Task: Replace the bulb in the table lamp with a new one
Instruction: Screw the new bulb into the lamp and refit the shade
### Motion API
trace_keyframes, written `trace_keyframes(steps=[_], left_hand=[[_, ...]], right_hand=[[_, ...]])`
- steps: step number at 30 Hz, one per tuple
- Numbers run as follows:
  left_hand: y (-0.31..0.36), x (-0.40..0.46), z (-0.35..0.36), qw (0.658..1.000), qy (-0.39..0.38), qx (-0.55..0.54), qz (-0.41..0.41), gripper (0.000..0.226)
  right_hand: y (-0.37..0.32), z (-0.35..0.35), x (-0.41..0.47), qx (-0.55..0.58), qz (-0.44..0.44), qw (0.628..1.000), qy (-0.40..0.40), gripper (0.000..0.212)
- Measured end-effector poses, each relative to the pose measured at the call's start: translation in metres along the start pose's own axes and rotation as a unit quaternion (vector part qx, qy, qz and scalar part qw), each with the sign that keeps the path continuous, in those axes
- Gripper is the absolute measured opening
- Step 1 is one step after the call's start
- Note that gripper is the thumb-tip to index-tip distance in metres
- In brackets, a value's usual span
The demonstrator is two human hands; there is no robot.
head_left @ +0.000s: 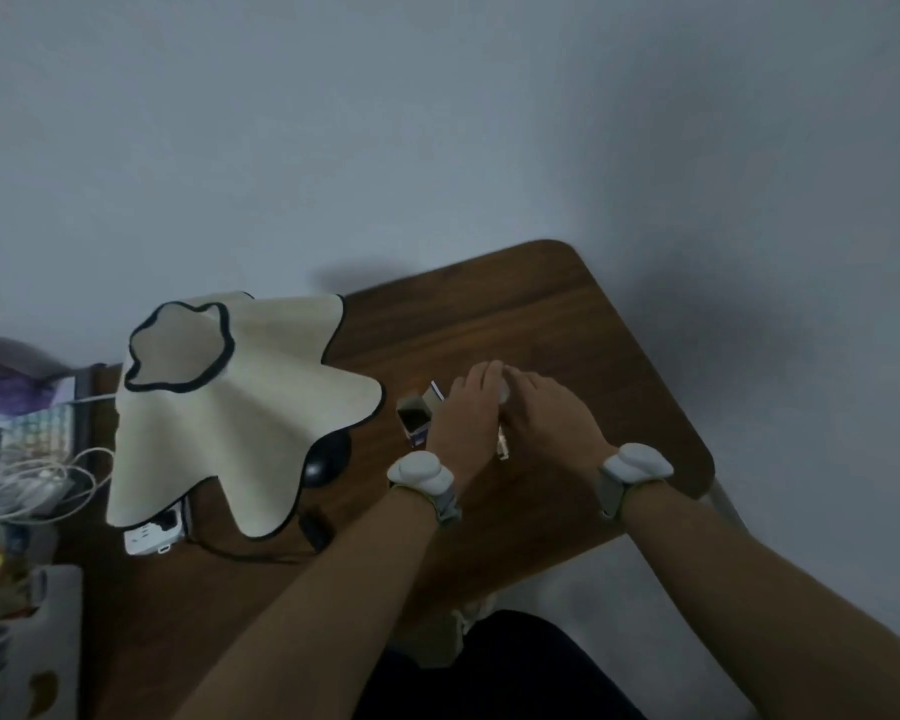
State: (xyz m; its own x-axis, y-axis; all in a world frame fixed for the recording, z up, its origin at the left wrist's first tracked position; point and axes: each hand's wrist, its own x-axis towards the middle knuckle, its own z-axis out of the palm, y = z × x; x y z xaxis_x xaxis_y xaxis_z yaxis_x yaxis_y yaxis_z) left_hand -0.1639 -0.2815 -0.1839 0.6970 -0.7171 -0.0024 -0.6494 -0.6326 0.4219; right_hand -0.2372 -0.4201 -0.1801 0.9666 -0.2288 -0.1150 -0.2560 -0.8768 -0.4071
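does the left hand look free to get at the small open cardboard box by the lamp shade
Probably not right away. The small open cardboard box stands just beside the left hand with nothing between them, but that hand seems busy, closed with the right hand around a pale object, likely a bulb.

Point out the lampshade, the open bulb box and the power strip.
lampshade (pixel 230 407), head view, on its cream side panel.
open bulb box (pixel 414 420), head view, on its dark opening.
power strip (pixel 152 535), head view, on its white face.
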Motion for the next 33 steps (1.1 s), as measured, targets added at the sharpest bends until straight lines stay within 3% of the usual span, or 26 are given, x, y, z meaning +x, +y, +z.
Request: trace_keyframes(steps=[7, 13, 21, 33], left_hand=[[0.007, 0.025, -0.076, 0.999, 0.045, 0.009, 0.022, 0.073], [0.008, 0.038, -0.141, 0.994, 0.103, 0.040, 0.014, 0.075], [-0.005, 0.023, -0.208, 0.978, 0.184, 0.095, -0.036, 0.068], [-0.072, -0.044, -0.289, 0.947, 0.267, 0.138, -0.115, 0.070]], right_hand=[[-0.034, -0.065, 0.032, 0.055, -0.056, 0.995, 0.062, 0.050], [-0.080, -0.106, 0.057, 0.039, -0.109, 0.982, 0.151, 0.060], [-0.145, -0.125, 0.080, 0.073, -0.160, 0.968, 0.181, 0.066], [-0.261, -0.119, 0.106, 0.084, -0.283, 0.934, 0.201, 0.056]])
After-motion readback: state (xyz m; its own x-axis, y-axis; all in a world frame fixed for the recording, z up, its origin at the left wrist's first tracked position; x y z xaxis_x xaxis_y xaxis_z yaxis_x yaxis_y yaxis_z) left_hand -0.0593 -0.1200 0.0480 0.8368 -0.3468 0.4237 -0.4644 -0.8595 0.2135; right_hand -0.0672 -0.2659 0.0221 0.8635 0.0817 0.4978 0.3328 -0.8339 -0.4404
